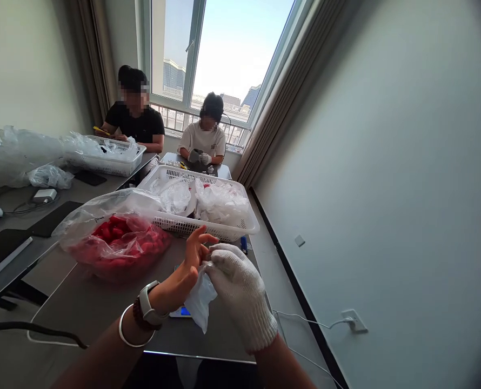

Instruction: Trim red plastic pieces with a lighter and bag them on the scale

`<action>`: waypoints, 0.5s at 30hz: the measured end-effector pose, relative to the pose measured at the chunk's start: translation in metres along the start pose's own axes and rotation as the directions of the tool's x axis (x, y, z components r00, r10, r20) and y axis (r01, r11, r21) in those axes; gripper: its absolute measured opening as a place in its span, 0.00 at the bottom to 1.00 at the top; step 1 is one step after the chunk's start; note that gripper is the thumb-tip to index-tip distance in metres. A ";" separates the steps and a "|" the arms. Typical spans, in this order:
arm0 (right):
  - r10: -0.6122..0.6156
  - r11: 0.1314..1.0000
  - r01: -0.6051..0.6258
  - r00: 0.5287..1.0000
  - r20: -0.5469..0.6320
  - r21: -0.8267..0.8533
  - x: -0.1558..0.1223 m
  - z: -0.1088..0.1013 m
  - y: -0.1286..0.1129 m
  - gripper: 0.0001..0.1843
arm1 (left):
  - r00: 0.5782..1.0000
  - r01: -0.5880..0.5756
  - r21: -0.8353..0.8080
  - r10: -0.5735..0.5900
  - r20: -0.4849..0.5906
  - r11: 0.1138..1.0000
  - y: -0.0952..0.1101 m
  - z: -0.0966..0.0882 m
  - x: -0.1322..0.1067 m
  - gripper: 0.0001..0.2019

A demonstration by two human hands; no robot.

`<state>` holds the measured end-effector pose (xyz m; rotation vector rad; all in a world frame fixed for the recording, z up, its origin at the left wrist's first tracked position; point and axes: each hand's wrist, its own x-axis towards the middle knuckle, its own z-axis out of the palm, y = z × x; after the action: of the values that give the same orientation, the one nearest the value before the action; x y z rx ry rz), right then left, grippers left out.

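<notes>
My left hand (194,259), bare with a smartwatch, a beaded bracelet and a silver bangle on the wrist, and my right hand (238,289), in a white knit glove, meet above the grey table (86,308). Between them a small clear plastic bag (200,301) hangs, pinched at its top by both hands. A digital scale (180,312) with a lit blue display lies partly hidden beneath it. To the left of my hands sits a large clear bag of red pieces (114,243). A white slotted plastic basket (192,174) holding clear bags stands just beyond my hands.
A small blue object (244,246) stands by the basket. Beyond, two seated people (134,111) (205,135) work at the far table. Another basket (106,156) and bulky plastic bags (21,156) lie on the left table. A wall (366,189) runs along the right, with a cable to a socket (354,320).
</notes>
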<state>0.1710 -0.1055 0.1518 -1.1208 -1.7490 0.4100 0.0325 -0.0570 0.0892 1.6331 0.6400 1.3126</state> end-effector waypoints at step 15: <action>0.150 0.986 -0.139 0.980 0.130 -0.090 0.042 -0.050 -0.024 0.03 | 0.857 0.258 0.046 -0.251 0.451 0.965 -0.023 -0.015 -0.022 0.20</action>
<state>0.1981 -0.0933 0.2149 -1.3093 -1.8223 0.5196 0.0152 -0.0602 0.0587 1.6961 0.5311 0.7033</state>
